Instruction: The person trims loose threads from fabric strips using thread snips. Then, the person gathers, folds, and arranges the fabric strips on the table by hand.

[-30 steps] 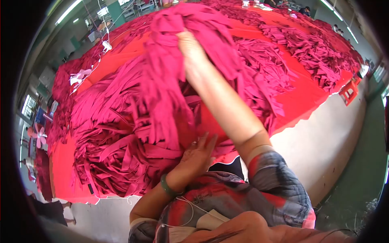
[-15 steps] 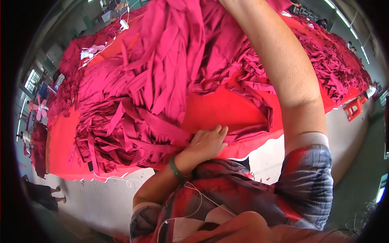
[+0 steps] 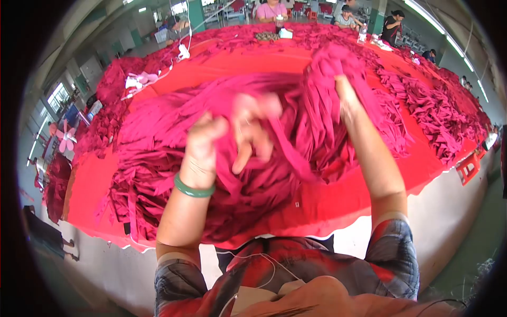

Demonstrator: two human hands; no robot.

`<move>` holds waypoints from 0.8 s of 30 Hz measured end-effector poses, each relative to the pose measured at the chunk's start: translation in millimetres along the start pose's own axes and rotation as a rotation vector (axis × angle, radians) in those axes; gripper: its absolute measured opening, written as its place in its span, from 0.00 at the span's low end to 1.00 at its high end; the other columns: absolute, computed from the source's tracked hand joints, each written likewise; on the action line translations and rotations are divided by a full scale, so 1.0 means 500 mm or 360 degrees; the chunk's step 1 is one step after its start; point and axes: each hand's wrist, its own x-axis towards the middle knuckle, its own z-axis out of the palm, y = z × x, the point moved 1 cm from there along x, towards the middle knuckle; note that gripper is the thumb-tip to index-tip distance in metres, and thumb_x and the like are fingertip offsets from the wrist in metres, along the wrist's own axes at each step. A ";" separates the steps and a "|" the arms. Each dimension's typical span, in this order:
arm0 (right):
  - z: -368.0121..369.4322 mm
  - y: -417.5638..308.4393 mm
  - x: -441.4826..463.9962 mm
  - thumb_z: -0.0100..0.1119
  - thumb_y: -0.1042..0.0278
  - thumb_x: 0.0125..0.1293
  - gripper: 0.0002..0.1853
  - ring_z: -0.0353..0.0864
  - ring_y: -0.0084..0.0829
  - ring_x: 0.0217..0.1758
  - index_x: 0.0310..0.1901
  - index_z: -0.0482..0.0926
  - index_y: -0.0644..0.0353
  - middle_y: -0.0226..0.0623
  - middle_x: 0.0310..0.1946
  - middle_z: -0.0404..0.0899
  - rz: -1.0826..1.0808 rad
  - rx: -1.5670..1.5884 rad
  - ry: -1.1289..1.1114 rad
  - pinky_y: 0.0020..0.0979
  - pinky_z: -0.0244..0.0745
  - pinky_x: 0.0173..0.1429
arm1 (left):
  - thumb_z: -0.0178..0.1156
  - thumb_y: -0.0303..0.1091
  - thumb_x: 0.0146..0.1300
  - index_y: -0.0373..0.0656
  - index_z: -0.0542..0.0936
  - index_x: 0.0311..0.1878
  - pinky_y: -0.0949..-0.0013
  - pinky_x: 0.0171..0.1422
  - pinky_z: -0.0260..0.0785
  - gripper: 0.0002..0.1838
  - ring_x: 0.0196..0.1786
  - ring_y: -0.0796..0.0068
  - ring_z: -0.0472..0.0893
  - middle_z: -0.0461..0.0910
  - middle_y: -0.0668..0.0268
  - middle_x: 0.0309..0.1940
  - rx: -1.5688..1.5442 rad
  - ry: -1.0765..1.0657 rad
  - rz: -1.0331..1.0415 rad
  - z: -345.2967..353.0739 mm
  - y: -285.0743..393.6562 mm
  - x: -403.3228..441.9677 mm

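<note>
Long magenta fabric strips [image 3: 163, 116] lie in a big tangled heap on red cloth [image 3: 338, 203]. My left hand [image 3: 232, 129], smeared by motion, is raised over the middle of the heap, with a green bangle [image 3: 194, 187] on its wrist. Its fingers blur against the strips, and whether it grips any is not clear. My right hand [image 3: 343, 87] is closed on a raised bunch of strips [image 3: 325, 100] right of centre. Strips hang from it and cover most of its fingers.
White cords and a pink fan [image 3: 140, 80] lie at the left. Another pink fan [image 3: 65, 136] stands beyond the left edge. More strips [image 3: 433, 111] cover the right side. Several people are at the far side, near a bottle [image 3: 362, 34]. A red stool [image 3: 467, 169] stands at right.
My left hand has risen from the red cloth near the front edge to above the heap. My right hand, out of view half a second ago, shows again with the bunch. The view takes in more background.
</note>
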 end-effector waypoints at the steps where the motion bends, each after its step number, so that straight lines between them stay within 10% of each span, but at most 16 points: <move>1: -0.047 0.008 -0.007 0.48 0.55 0.71 0.23 0.80 0.40 0.53 0.60 0.71 0.61 0.45 0.53 0.78 -0.0039 0.0126 -0.0050 0.43 0.77 0.59 | 0.61 0.38 0.60 0.39 0.79 0.52 0.59 0.48 0.75 0.18 0.51 0.49 0.78 0.66 0.47 0.64 0.0143 0.0004 0.0344 -0.007 0.017 0.033; 4: -0.105 0.037 -0.073 0.46 0.49 0.71 0.24 0.81 0.40 0.49 0.58 0.73 0.59 0.44 0.50 0.80 -0.0333 0.0157 0.0101 0.43 0.78 0.56 | 0.59 0.33 0.59 0.38 0.79 0.50 0.47 0.74 0.52 0.16 0.75 0.51 0.54 0.62 0.55 0.70 0.0818 0.0293 0.1096 -0.058 0.088 0.096; 10: -0.287 0.075 -0.187 0.42 0.44 0.71 0.28 0.81 0.43 0.39 0.60 0.69 0.59 0.51 0.47 0.78 -0.0554 0.0533 -0.0089 0.43 0.82 0.43 | 0.53 0.20 0.53 0.37 0.85 0.38 0.63 0.63 0.62 0.13 0.58 0.68 0.72 0.76 0.57 0.57 0.3272 0.0785 0.2125 -0.022 0.171 0.168; 14: -0.299 0.090 -0.231 0.40 0.43 0.71 0.29 0.81 0.45 0.34 0.62 0.66 0.57 0.55 0.48 0.78 -0.0353 0.0640 -0.0431 0.41 0.81 0.37 | 0.52 0.22 0.54 0.36 0.82 0.33 0.65 0.63 0.66 0.09 0.55 0.64 0.77 0.79 0.58 0.53 0.2023 0.0517 0.0355 -0.062 0.162 0.264; 16: -0.277 0.104 -0.254 0.41 0.44 0.71 0.30 0.80 0.43 0.39 0.67 0.63 0.54 0.60 0.57 0.71 -0.0422 0.0692 -0.0428 0.37 0.78 0.38 | 0.51 0.24 0.60 0.31 0.78 0.45 0.68 0.33 0.79 0.12 0.31 0.65 0.84 0.78 0.45 0.51 0.1200 0.0572 -0.0386 -0.074 0.120 0.306; 24: -0.131 0.178 -0.320 0.43 0.49 0.71 0.30 0.73 0.40 0.52 0.70 0.57 0.53 0.53 0.63 0.64 -0.0402 -0.0414 -0.0375 0.38 0.70 0.53 | 0.48 0.39 0.71 0.27 0.69 0.58 0.75 0.13 0.68 0.23 0.11 0.71 0.75 0.79 0.53 0.22 0.0814 -0.0216 -0.1295 0.027 -0.078 0.389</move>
